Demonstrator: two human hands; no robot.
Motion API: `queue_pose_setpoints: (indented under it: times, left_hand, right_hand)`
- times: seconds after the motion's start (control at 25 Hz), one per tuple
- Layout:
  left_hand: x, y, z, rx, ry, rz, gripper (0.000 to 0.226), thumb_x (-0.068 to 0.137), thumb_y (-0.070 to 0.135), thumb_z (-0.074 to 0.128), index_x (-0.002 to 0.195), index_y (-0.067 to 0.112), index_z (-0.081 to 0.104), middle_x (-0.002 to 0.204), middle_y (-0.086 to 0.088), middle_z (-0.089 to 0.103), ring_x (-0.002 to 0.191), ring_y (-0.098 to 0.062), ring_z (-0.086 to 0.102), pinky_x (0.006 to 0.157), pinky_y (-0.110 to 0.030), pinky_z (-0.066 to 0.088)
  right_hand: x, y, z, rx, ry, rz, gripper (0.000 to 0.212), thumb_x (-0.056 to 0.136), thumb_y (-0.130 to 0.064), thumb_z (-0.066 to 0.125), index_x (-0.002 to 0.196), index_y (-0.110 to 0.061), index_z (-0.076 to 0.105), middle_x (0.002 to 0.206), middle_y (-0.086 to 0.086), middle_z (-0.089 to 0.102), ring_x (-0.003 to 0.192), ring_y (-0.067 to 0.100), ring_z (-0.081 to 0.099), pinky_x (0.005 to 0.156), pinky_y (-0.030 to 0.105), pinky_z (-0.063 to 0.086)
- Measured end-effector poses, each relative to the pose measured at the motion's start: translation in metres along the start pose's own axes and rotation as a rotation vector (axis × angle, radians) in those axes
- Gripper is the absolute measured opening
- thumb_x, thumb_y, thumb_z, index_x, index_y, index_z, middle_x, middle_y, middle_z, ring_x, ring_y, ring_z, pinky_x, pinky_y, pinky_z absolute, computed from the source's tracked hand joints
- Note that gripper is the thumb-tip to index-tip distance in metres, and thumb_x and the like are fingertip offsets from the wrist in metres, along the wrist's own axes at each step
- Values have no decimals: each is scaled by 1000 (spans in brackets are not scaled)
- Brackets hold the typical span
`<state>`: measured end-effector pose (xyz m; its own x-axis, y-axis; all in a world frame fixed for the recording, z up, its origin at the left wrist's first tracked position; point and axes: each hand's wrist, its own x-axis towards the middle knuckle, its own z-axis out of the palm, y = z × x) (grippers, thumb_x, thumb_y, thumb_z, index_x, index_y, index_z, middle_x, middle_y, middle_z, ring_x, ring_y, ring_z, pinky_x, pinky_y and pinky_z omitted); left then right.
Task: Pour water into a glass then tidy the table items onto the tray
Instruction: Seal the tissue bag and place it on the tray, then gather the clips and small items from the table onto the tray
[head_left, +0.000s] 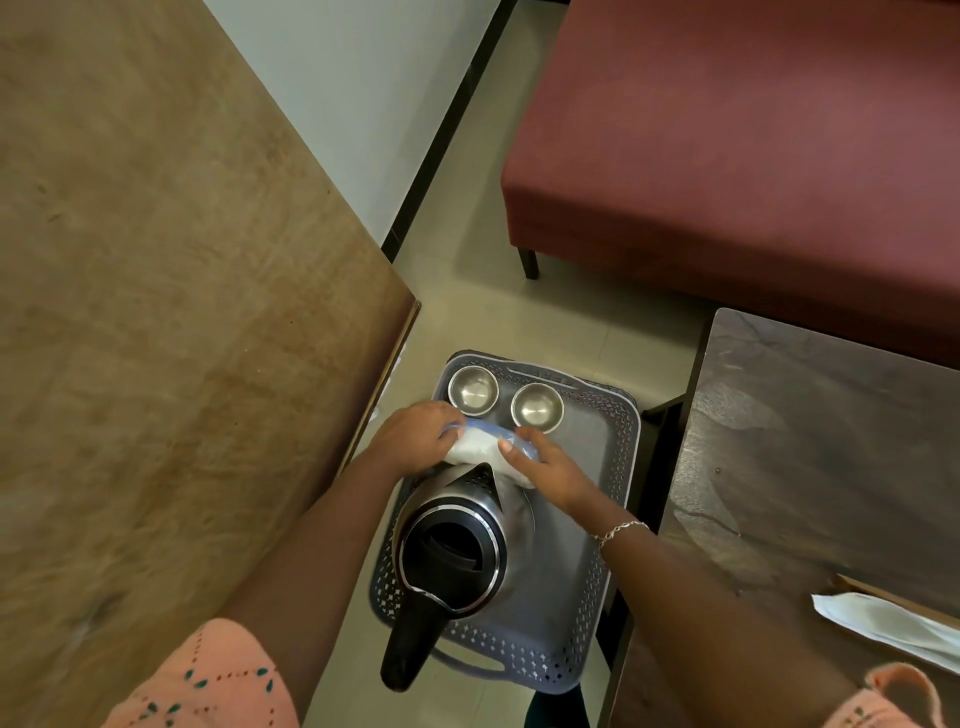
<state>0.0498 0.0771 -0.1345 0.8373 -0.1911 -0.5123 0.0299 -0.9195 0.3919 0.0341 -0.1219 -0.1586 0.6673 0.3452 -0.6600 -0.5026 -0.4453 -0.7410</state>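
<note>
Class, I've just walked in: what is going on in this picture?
A person is tidying items into a grey tray. Both the left hand and right hand hold a white packet over it. Two steel cups and a kettle already sit in the tray.

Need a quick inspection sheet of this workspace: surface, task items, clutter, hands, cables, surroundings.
Surface: grey perforated tray, apparently low between two tables.
Task items: kettle upright on tray; two steel cups at far end; white packet held over tray.
Clutter: white paper on dark table.
Hands: left hand and right hand both grip the packet.
Cables: nothing seen.
Surroundings: wooden table, red bench.
</note>
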Motion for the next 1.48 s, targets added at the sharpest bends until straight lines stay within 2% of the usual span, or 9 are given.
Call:
queue_pose_setpoints:
  times: [0.16,0.32,0.48,0.6,0.72,1.04,1.24,1.48]
  left_hand:
    - [-9,12,-4,-15,61,-6,33,95,24,46,123,10,56,130,-10,55,124,-24,46,103,-41,37]
    - [-25,45,-7,-102,285,-118,40,94,30,49,126,7,50,133,-14,49,130,-27,38,107,-42,32]
    - [-45,109,3,-10,385,-99,57,94,39,45,141,9,32,153,-15,22,144,-27,10,117,-44,14]
    - [-65,158,21,61,396,-64,68,94,46,41,146,11,16,157,-15,4,146,-27,-3,119,-46,4]
    - [-89,206,40,97,413,-49,75,93,50,39,148,11,6,157,-15,-4,145,-27,-8,118,-45,-1]
    - [-150,360,112,240,416,85,79,92,56,29,147,11,-5,157,-11,-11,145,-25,-13,117,-43,-7]
    - [-170,440,146,284,400,185,80,92,58,26,146,12,-8,156,-10,-15,144,-24,-16,116,-42,-9]
    - [-177,504,168,311,358,306,77,93,56,27,147,13,-8,156,-10,-16,144,-23,-16,117,-40,-9]
  right_hand:
    - [-14,6,-12,-105,69,-54,57,90,-46,49,137,-17,38,141,8,40,130,23,39,110,39,31]
    - [-40,8,-33,-547,243,-223,62,90,-47,46,140,-15,31,148,13,30,135,30,31,107,38,30]
    - [-84,11,-66,-851,386,-280,77,91,-53,38,146,-10,9,156,14,8,144,28,6,115,36,15]
    - [-130,20,-93,-988,476,-325,80,91,-55,34,146,-6,3,156,17,4,144,30,2,118,38,9]
    - [-181,37,-118,-1056,516,-334,80,92,-54,31,145,-4,0,155,18,1,144,30,-2,117,39,1]
    - [-319,112,-190,-1078,614,-322,81,91,-53,36,146,-6,-1,156,17,-2,144,29,-5,116,38,-3]
    - [-385,149,-230,-1053,709,-301,82,90,-51,42,146,-7,2,156,17,0,144,29,-2,116,36,-5]
    - [-437,186,-268,-1003,792,-215,82,90,-54,37,146,-7,1,156,17,-2,144,29,-3,117,37,-4]
